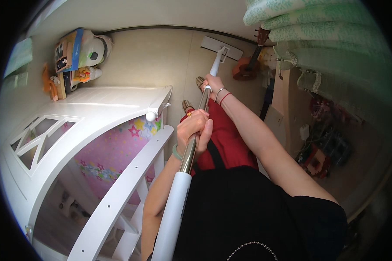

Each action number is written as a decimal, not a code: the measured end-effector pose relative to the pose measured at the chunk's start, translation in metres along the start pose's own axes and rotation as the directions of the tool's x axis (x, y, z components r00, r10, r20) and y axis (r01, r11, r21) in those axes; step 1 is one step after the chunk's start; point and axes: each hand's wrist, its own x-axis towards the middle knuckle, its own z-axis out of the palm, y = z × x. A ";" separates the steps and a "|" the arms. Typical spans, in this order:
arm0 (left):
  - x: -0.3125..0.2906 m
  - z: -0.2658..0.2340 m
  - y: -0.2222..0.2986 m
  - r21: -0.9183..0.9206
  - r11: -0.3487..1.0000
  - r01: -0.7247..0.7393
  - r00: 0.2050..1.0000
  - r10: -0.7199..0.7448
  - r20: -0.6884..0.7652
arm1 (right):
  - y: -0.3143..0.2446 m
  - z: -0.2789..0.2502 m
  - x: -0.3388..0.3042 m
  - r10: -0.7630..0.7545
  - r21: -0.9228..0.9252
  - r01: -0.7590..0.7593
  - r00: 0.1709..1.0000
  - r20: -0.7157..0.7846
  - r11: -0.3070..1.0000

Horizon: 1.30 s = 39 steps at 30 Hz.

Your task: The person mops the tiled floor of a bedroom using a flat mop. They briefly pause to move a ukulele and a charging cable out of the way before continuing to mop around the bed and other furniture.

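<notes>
A flat mop (188,159) with a white and metal pole runs from the lower edge up and away from me. My left hand (194,127) is closed around the metal part of the pole, a green bangle on its wrist. Farther along, my right hand (212,82) grips the pole lower down, close to the white lower section; a silver bracelet and a red band circle that wrist. The mop head (222,48), a pale rectangle, lies flat on the tiled floor (157,56) near the far wall. Its underside is hidden.
Right beside the mop head, a small brown guitar-like instrument (247,68) leans upright. Green patterned curtains (335,30) hang at the right. A white bed frame with steps (117,195) fills the left side. Stuffed toys (91,50) and a box (69,50) stand at the far left.
</notes>
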 end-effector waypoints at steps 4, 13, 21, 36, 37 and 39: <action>-0.033 -0.030 0.029 0.069 0.997 0.029 0.999 -0.030 0.027 | 0.057 0.026 -0.029 0.086 0.028 -0.086 0.996 0.000 0.996; -0.100 -0.086 0.065 0.112 0.990 0.083 0.991 -0.071 -0.111 | 0.135 0.083 -0.095 0.167 -0.086 -0.168 0.986 -0.016 0.982; -0.072 -0.086 0.062 0.063 0.996 -0.058 0.989 0.066 -0.131 | 0.089 0.104 -0.093 0.069 -0.115 -0.063 0.996 0.051 0.991; -0.028 -0.086 -0.012 0.126 0.991 -0.034 0.943 0.074 -0.325 | 0.045 0.141 0.007 0.089 -0.266 -0.063 0.992 0.089 0.962; -0.036 -0.087 -0.006 0.157 0.987 -0.026 0.939 0.078 -0.336 | 0.054 0.143 0.003 0.097 -0.278 -0.067 0.991 0.094 0.958; -0.062 -0.081 0.006 0.181 0.983 -0.009 0.932 0.074 -0.354 | 0.081 0.135 -0.011 0.135 -0.361 -0.087 0.985 0.110 0.928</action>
